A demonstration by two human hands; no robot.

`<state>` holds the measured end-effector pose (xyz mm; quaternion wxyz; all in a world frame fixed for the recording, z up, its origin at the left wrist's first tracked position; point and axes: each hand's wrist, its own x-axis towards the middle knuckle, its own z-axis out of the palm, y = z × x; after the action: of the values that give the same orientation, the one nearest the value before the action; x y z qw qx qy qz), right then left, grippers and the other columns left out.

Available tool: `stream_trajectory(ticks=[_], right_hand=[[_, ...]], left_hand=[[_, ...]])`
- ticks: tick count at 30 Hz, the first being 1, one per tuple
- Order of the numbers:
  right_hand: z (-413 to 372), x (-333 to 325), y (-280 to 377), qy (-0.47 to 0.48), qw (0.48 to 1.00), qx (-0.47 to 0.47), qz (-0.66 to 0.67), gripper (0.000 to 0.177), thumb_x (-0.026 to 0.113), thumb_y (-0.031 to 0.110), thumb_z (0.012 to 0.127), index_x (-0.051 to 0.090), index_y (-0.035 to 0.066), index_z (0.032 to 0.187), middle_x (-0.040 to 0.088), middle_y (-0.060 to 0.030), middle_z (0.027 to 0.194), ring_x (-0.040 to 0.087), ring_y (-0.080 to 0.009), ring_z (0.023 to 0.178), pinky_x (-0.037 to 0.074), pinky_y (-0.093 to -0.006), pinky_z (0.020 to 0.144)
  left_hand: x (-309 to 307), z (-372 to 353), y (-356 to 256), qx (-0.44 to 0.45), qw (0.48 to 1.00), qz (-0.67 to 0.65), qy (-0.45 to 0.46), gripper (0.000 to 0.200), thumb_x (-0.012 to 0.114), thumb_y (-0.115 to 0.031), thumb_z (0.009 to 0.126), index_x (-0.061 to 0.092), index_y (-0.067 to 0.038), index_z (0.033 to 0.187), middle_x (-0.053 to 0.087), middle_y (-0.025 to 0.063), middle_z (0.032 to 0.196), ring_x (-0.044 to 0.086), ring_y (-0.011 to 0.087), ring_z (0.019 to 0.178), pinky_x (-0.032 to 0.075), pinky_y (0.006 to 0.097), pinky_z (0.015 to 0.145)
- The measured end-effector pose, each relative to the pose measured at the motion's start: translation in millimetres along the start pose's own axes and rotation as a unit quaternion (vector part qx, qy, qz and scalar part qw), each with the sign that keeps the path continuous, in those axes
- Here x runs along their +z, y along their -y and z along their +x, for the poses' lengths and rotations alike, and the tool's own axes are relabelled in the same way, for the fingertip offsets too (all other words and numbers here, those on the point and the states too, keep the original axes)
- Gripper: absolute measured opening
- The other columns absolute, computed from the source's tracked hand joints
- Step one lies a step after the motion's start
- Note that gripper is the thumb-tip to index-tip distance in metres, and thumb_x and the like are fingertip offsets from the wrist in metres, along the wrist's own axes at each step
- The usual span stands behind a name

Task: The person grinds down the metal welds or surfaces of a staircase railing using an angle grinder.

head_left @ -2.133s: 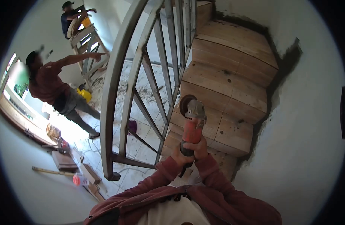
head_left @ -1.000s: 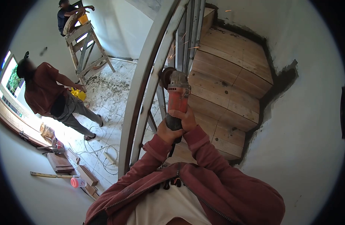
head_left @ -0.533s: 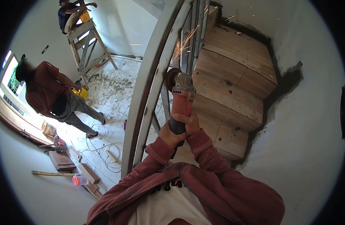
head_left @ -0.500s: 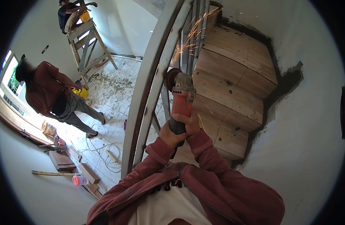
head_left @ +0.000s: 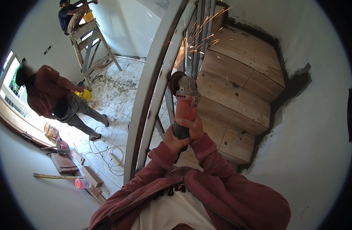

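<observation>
Both my hands grip a red and black angle grinder (head_left: 186, 107). My left hand (head_left: 173, 138) wraps round the rear of its dark handle, while my right hand (head_left: 194, 126) closes on the body just ahead, thumb across the top. The grinding disc (head_left: 177, 81) is at the inner rail of a metal stair railing (head_left: 142, 109). Orange sparks (head_left: 200, 36) spray up and to the right from there, past the upright bars. The exact contact point of the disc is hard to make out.
Tiled stairs (head_left: 237, 90) climb on the right beside a wall with rough mortar edges. Below left, a person (head_left: 49, 92) stands holding a yellow bucket (head_left: 84, 94); another person (head_left: 70, 17) sits on a wooden scaffold (head_left: 88, 46). Cables (head_left: 107, 153) and stacked tiles (head_left: 63, 163) lie on the floor.
The spark spray has spread wider, with more sparks over the upper steps. My hands and the grinder stay nearly in place; the view shifts very slightly.
</observation>
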<state>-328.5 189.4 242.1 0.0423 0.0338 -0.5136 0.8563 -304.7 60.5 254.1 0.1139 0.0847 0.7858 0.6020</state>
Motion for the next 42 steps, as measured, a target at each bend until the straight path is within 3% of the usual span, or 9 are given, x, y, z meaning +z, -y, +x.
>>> stream_trajectory(ticks=[6, 21, 24, 28, 30, 34, 36, 39, 42], right_hand=[[2.7, 0.0, 1.5, 0.005, 1.000, -0.008, 0.003, 0.054, 0.077, 0.014, 0.068, 0.053, 0.003, 0.114, 0.060, -0.0060, 0.102, 0.058, -0.0168, 0.091, 0.048, -0.0312, 0.084], [5.6, 0.1, 1.3, -0.004, 1.000, -0.006, 0.005, 0.054, 0.078, 0.015, 0.067, 0.054, 0.002, 0.113, 0.061, -0.0067, 0.100, 0.059, -0.0176, 0.088, 0.049, -0.0317, 0.081], [1.5, 1.2, 2.0, 0.006, 1.000, -0.014, -0.015, 0.046, 0.074, 0.018, 0.072, 0.055, 0.003, 0.111, 0.059, -0.0045, 0.098, 0.058, -0.0152, 0.087, 0.048, -0.0298, 0.081], [2.9, -0.9, 0.3, 0.002, 1.000, 0.004, 0.008, 0.053, 0.078, 0.016, 0.067, 0.054, 0.001, 0.112, 0.060, -0.0066, 0.099, 0.059, -0.0178, 0.089, 0.049, -0.0315, 0.081], [5.3, -0.6, 0.9, 0.004, 1.000, -0.001, 0.013, 0.053, 0.078, 0.016, 0.067, 0.054, 0.001, 0.113, 0.060, -0.0067, 0.100, 0.059, -0.0177, 0.090, 0.049, -0.0314, 0.082], [2.7, -0.8, 1.9, -0.002, 1.000, 0.002, 0.009, 0.055, 0.078, 0.015, 0.067, 0.054, 0.001, 0.114, 0.060, -0.0067, 0.101, 0.059, -0.0173, 0.091, 0.049, -0.0313, 0.083], [4.4, -0.3, 4.1, 0.002, 1.000, 0.018, 0.016, 0.056, 0.078, 0.015, 0.066, 0.054, 0.001, 0.115, 0.060, -0.0068, 0.102, 0.059, -0.0172, 0.092, 0.049, -0.0314, 0.083], [3.0, 1.7, 4.8, -0.006, 1.000, -0.026, 0.016, 0.056, 0.078, 0.014, 0.066, 0.053, 0.001, 0.115, 0.060, -0.0069, 0.103, 0.059, -0.0172, 0.092, 0.049, -0.0316, 0.083], [1.9, -1.1, 1.6, 0.004, 1.000, 0.016, 0.002, 0.055, 0.078, 0.013, 0.067, 0.053, 0.001, 0.115, 0.060, -0.0066, 0.102, 0.059, -0.0172, 0.091, 0.049, -0.0314, 0.083]], left_hand=[[4.6, 3.9, 9.9, 0.047, 0.998, -0.037, -0.014, 0.074, 0.081, -0.026, 0.057, 0.048, 0.003, 0.117, 0.062, 0.0122, 0.101, 0.064, 0.0202, 0.090, 0.052, 0.0313, 0.079], [2.6, 3.7, 4.5, 0.038, 0.999, -0.030, -0.004, 0.071, 0.082, -0.025, 0.057, 0.050, 0.002, 0.115, 0.063, 0.0107, 0.098, 0.064, 0.0198, 0.088, 0.053, 0.0328, 0.078], [1.1, 3.2, 5.4, 0.005, 0.999, -0.034, 0.005, 0.069, 0.081, -0.023, 0.058, 0.051, 0.003, 0.114, 0.063, 0.0108, 0.098, 0.064, 0.0194, 0.088, 0.053, 0.0322, 0.077], [3.2, 2.9, 11.6, 0.014, 0.998, -0.053, 0.011, 0.067, 0.081, -0.022, 0.058, 0.050, 0.003, 0.113, 0.063, 0.0107, 0.098, 0.064, 0.0190, 0.087, 0.053, 0.0312, 0.077], [4.1, 2.9, 9.4, 0.024, 0.998, -0.063, -0.001, 0.075, 0.082, -0.031, 0.056, 0.050, 0.006, 0.113, 0.063, 0.0161, 0.100, 0.065, 0.0244, 0.091, 0.052, 0.0334, 0.080], [3.1, 2.6, 15.3, 0.003, 0.999, -0.038, 0.002, 0.075, 0.083, -0.031, 0.056, 0.050, 0.006, 0.113, 0.063, 0.0165, 0.100, 0.065, 0.0247, 0.091, 0.052, 0.0334, 0.080], [4.6, 5.1, 15.9, 0.021, 0.998, -0.055, 0.002, 0.069, 0.081, -0.022, 0.058, 0.049, 0.003, 0.114, 0.063, 0.0106, 0.099, 0.064, 0.0192, 0.087, 0.053, 0.0307, 0.077], [5.4, 6.2, 16.3, 0.047, 0.998, -0.048, -0.009, 0.069, 0.081, -0.021, 0.058, 0.049, 0.003, 0.115, 0.063, 0.0106, 0.099, 0.064, 0.0193, 0.087, 0.053, 0.0304, 0.076], [1.2, 3.3, 11.3, -0.001, 1.000, -0.018, 0.004, 0.068, 0.081, -0.021, 0.059, 0.050, 0.003, 0.114, 0.063, 0.0108, 0.099, 0.064, 0.0194, 0.088, 0.053, 0.0311, 0.077]])
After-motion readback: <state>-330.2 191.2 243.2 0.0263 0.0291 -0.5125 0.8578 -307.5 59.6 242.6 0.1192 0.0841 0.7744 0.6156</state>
